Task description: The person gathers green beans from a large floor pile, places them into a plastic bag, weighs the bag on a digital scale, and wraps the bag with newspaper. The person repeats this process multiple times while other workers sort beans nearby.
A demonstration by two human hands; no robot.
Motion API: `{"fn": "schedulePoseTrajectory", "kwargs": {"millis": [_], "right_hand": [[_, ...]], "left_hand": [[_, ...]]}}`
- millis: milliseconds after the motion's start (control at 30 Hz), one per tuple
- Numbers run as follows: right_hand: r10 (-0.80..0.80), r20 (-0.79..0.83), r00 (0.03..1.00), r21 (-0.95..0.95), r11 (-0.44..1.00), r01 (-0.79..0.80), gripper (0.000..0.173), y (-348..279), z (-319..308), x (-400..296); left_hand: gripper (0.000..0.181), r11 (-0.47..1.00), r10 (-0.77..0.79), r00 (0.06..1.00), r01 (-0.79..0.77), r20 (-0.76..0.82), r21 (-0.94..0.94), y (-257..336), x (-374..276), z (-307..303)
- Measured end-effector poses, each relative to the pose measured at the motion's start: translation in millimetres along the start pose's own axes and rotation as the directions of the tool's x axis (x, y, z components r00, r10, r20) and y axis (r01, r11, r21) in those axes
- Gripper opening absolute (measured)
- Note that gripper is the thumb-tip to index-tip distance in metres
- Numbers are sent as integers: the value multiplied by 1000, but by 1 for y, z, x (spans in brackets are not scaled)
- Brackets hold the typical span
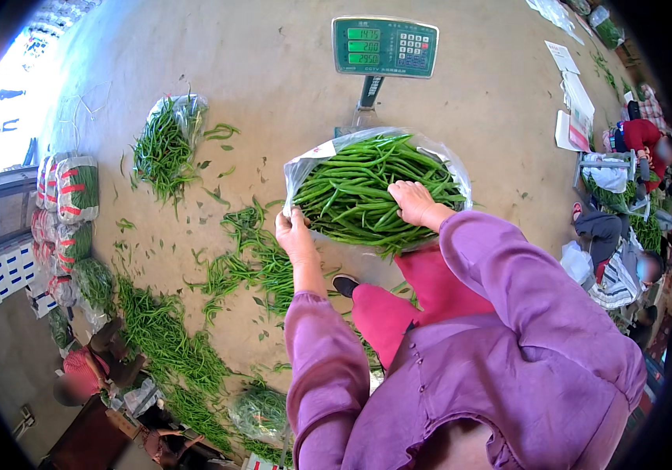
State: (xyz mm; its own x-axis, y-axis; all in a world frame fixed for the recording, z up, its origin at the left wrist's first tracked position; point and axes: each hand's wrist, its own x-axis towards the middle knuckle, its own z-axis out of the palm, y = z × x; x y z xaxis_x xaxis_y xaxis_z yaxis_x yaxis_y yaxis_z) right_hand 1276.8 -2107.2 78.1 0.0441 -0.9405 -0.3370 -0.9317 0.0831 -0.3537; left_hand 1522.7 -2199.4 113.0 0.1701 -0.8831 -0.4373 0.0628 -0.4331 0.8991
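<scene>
A clear plastic bag full of long green chili peppers lies before me, at the foot of a digital scale's post. My left hand grips the bag's left edge between thumb and fingers. On top of the peppers, toward the right of the bag, rests my right hand, its fingers curled at the peppers; whether it grips any cannot be told. Above the bag stands the scale's green display, with lit number windows and a keypad. The bag hides most of the scale's platform.
Another open bag of peppers lies at the left. Loose peppers spread over the floor at lower left. Packed bags are stacked by the left wall. People sit or bend at the right and lower left, near more peppers.
</scene>
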Motion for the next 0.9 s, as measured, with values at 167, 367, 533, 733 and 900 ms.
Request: {"fn": "schedulePoseTrajectory", "kwargs": {"millis": [167,367,533,733,900], "right_hand": [[89,-112,990,-147,984,-105,35,8,20,-7],[85,-127,988,-106,989,-99,66,-7,-9,-21],[30,-198,980,52,998,-20,62,-26,-30,-50],[25,-162,986,155,988,0,38,-45,-25,-85],[54,-98,994,151,988,-39,22,-49,-12,-109]], "left_hand": [[9,995,47,996,-53,78,85,5,0,-2],[32,983,49,996,-61,77,171,0,1,-9],[50,993,-9,997,0,75,121,4,-12,-13],[49,990,-17,1000,17,-3,142,-2,-46,-49],[45,954,-111,993,118,-41,277,-60,-85,-107]]}}
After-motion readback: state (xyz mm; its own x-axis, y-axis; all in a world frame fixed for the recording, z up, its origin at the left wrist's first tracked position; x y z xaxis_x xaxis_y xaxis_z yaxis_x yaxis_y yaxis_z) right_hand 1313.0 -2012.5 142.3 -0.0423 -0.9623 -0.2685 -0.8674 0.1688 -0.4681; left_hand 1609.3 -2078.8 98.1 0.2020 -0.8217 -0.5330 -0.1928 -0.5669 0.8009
